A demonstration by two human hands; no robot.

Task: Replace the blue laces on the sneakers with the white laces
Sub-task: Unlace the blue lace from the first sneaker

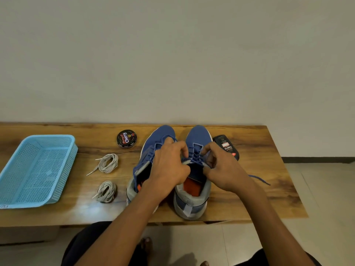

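Two blue sneakers stand side by side on the wooden table, toes toward the wall: the left sneaker (153,143) and the right sneaker (197,137). Both carry blue laces (196,156). My left hand (169,166) and my right hand (222,167) are over the right sneaker's tongue, fingers curled and pinching its blue lace. One loose blue lace end (259,179) trails to the right on the table. Two coiled white laces lie left of the sneakers: the far white lace (108,163) and the near white lace (105,191).
A light blue plastic basket (11,189) sits at the table's left end. A round polish tin (126,138) lies behind the white laces. A black polish bottle (227,146) lies right of the sneakers. The table's (259,208) front edge is close to my knees.
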